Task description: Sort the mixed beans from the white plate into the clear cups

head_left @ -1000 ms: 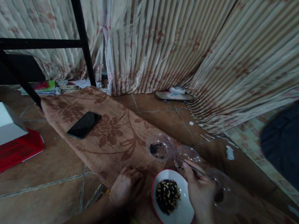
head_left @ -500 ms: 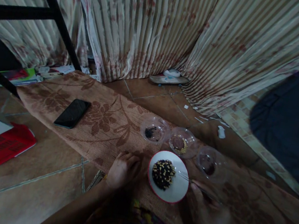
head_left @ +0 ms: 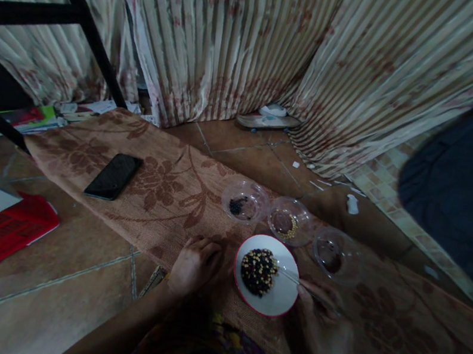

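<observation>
Near the front edge of the cloth, my left hand rests loosely closed, with nothing showing in its fingers. A white bowl with a red rim stands to its right, holding a pile of mixed dark and yellow beans. My right hand, partly blurred, is at the bowl's right side. It grips thin metal tweezers, whose tips reach over the rim to the edge of the pile. Behind the bowl are three clear plastic cups: one with black beans, one with yellow beans, one with dark reddish beans.
A black phone lies on the patterned brown cloth at left. On the floor are a red basket with a white box, and a skateboard by the striped curtain. A dark rounded shape stands at right.
The tweezers' tips remain at the pile's right edge while my right hand shifts slightly left and up. My left hand keeps its place. The whole view has moved a little.
</observation>
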{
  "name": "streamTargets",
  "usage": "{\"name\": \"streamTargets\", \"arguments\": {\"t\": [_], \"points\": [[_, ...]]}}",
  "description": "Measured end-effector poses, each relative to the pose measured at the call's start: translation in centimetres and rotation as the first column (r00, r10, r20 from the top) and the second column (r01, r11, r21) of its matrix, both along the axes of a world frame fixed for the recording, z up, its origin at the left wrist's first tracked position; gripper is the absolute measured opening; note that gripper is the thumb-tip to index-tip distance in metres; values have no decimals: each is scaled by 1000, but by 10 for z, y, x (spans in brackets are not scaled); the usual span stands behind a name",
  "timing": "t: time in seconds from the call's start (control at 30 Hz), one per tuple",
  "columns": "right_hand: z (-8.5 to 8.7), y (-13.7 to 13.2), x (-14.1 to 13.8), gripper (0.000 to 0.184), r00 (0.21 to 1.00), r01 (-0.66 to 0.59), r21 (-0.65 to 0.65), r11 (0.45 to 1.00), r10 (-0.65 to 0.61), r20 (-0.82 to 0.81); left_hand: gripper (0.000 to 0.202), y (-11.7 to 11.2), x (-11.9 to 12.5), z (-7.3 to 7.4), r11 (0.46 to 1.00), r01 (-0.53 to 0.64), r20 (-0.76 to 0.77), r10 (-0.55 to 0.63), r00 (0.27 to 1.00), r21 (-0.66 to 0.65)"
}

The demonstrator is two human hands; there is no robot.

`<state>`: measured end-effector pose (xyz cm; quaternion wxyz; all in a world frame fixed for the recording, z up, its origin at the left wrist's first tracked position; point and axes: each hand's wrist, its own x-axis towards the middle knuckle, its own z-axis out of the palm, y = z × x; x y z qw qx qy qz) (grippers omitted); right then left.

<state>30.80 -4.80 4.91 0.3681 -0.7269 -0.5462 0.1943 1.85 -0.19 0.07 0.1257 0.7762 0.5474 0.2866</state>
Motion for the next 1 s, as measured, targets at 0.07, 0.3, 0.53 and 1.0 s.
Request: {"name": "streamTargets", "arguments": {"t": [0.07,0.3,0.53,1.0], "points": [[0,1,-1,39,1000,-5,0,1000,5,-10,16,0,0,0,1000,-4,-1,4,1000,-5],[-1,2,-3,38,999,13,46,999,-11,-44,16,1,-1,-1,1000,7,17,-7,1000,5],[7,4,-3,33,1000,7,110,994,-5,-24,16,0,0,1,1000,3,10,-3,1000,1],[-3,-1,1,35,998,-20,8,1000,20,-66,13,0,-1,0,1000,6,0,-6,1000,-5]]}}
